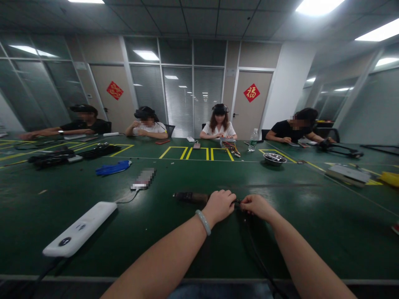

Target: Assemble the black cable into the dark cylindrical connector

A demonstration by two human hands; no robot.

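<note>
A dark, corded cylindrical hand tool (195, 197) lies on the green table, its black end and small metal tip pointing left. It looks like an electric screwdriver, though I cannot be sure of the kind. My left hand (220, 204), a pale bangle at its wrist, is wrapped over the tool's rear end. Close on its right, my right hand (257, 207) pinches the black cord (252, 238) where it meets the tool. From there the cord runs down over the table's near edge. The fingertips of both hands almost meet, and the exact joint is partly hidden.
On the left are a white power strip (81, 228), a phone (144, 178) on a cable, blue gloves (114, 167) and black cables (56, 157). A metal bowl (274, 159), water bottle (253, 140) and grey box (347, 175) stand right. Several people sit along the far side.
</note>
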